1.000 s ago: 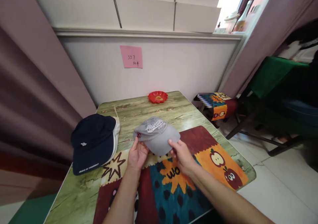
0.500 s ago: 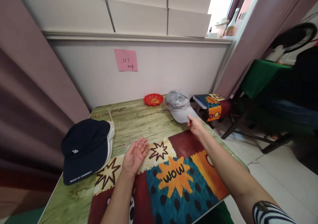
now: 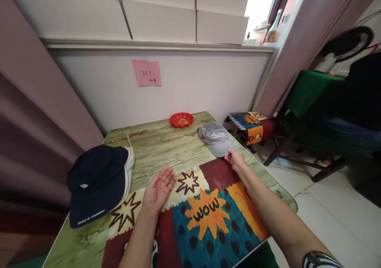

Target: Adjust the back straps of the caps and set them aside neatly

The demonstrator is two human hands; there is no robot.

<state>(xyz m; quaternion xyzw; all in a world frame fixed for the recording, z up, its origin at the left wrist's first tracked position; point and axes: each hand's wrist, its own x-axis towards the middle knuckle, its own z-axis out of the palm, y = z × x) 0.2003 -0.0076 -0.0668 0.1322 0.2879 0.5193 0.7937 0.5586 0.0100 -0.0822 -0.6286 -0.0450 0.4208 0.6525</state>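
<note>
A grey baseball cap (image 3: pixel 214 138) with white lettering rests toward the right rear of the wood-patterned table (image 3: pixel 160 145). My right hand (image 3: pixel 235 159) pinches the edge of its brim between thumb and fingers. Palm up and fingers loosely spread, my left hand (image 3: pixel 158 188) is over the patterned mat (image 3: pixel 184 216) and holds nothing. At the table's left side lies a dark navy cap (image 3: pixel 98 180), with a pale cap (image 3: pixel 129 167) partly hidden under it.
A red scalloped dish (image 3: pixel 181 120) stands at the back edge by the wall. A pink note (image 3: pixel 146 73) is stuck above it. To the right are a stool with a patterned cover (image 3: pixel 256 127) and a seated person (image 3: pixel 357 101) beside a green-covered chair (image 3: pixel 312 89).
The grey cap has come down onto the table, with my right hand still at its brim. My left hand keeps its palm-up pose. The view has shifted slightly.
</note>
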